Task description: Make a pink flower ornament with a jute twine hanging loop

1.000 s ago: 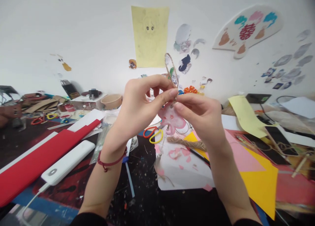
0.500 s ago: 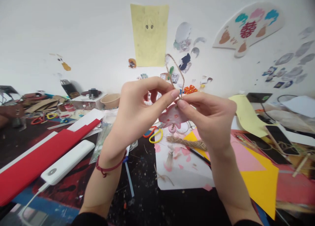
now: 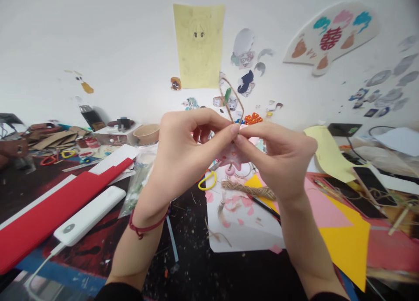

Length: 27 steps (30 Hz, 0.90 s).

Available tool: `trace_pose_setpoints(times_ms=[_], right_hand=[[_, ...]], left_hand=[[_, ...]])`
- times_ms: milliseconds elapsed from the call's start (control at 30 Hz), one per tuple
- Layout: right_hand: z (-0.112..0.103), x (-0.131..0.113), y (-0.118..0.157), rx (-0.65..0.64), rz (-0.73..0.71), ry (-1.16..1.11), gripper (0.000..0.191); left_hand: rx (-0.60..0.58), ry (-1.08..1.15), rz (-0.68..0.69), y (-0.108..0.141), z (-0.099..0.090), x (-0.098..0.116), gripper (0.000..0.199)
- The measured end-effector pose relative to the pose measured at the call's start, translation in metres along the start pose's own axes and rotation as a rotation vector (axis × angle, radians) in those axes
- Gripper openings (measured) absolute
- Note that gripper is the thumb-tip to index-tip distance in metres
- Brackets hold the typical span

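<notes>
Thumb and forefinger of my left hand [image 3: 193, 150] pinch the base of a brown twine loop [image 3: 242, 104], which stands up above the fingertips. My right hand [image 3: 278, 154] pinches the same spot, its fingertips touching those of my left hand. Below them hangs a pink scalloped piece [image 3: 231, 156] with small red marks, partly hidden by my fingers. Under it dangle a small pink ring-shaped bead [image 3: 230, 171] and a pale tassel [image 3: 222, 211], blurred, over the white paper.
Twisted twine [image 3: 247, 189], a black pen [image 3: 266, 206] and yellow-handled scissors [image 3: 207, 181] lie beneath my hands. White paper [image 3: 245, 240] with pink scraps is there too. At left are a white power bank [image 3: 90, 216] and red paper [image 3: 59, 209]; at right, a phone [image 3: 375, 185].
My fingertips have come together over the knot area and cover more of the pink piece. The twine loop now stands slightly lower and narrower, and the tassel has swung a little left.
</notes>
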State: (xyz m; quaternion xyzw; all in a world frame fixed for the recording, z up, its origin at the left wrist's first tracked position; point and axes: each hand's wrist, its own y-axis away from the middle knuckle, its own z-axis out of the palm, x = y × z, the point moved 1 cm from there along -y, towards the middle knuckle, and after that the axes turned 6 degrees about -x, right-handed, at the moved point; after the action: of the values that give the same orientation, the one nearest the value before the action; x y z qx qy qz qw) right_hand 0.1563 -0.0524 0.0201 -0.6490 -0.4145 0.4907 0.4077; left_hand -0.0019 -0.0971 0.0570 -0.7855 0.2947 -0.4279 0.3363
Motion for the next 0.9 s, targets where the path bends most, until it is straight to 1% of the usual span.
trace_pose_setpoints(times_ms=[100,233,333,433,600,767,833,900], right_hand=[[-0.001,-0.003,0.002,0.004,-0.035,0.077,0.016],[-0.001,-0.007,0.003,-0.005,-0.076,0.192,0.016],[-0.001,-0.01,0.003,-0.001,-0.114,0.235,0.018],[0.0,-0.009,0.002,-0.002,-0.124,0.22,0.018],[0.002,-0.003,0.002,-0.006,-0.065,0.139,0.016],[0.003,0.001,0.002,-0.016,0.013,0.102,0.011],[0.002,0.004,0.001,-0.022,0.036,0.094,0.01],[0.002,0.009,0.0,-0.023,0.07,0.069,0.009]], left_hand=[[0.027,-0.054,0.008,0.002,0.002,0.004,0.015],[0.028,-0.107,-0.034,0.003,0.003,0.008,0.015],[0.016,-0.074,-0.043,0.002,0.003,0.008,0.016],[-0.014,-0.009,-0.065,0.001,0.002,0.005,0.018],[-0.053,0.032,-0.114,-0.003,0.001,-0.005,0.019],[-0.024,-0.026,-0.087,-0.004,-0.001,-0.019,0.015],[-0.002,-0.056,-0.091,0.002,-0.008,-0.025,0.016],[0.029,-0.13,-0.128,0.015,-0.02,-0.031,0.016]])
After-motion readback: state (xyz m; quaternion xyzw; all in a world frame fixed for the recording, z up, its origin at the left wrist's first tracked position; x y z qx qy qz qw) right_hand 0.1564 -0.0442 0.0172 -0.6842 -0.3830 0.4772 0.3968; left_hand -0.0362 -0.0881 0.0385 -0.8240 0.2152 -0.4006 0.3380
